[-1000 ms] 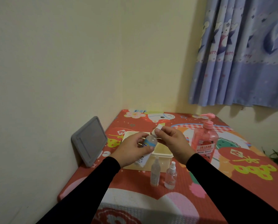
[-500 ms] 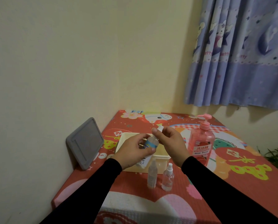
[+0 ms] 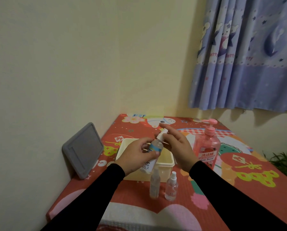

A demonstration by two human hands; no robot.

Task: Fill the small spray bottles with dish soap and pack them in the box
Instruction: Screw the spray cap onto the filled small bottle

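Note:
My left hand [image 3: 137, 156] grips a small spray bottle with a blue label [image 3: 155, 147], held tilted above the cream plastic box [image 3: 121, 147]. My right hand [image 3: 178, 150] is at the bottle's white spray head [image 3: 161, 135], its fingers mostly straight and lying against the head, the index finger reaching past the top. Two more small clear spray bottles stand upright in front of the box: a tall slim one [image 3: 154, 185] and a shorter round one [image 3: 171, 188]. The pink dish soap pump bottle [image 3: 206, 147] stands to the right of the box.
A grey lid [image 3: 82, 150] leans against the wall at the left. The patterned red mat [image 3: 239, 164] covers the table, which sits in the room's corner. A blue curtain [image 3: 247, 55] hangs at the back right, with a green plant [image 3: 284, 160] beyond the right edge.
My right hand's fingers have straightened from their pinch on the spray head, which now shows beside them. My left hand keeps hold of the bottle. The view has shifted slightly.

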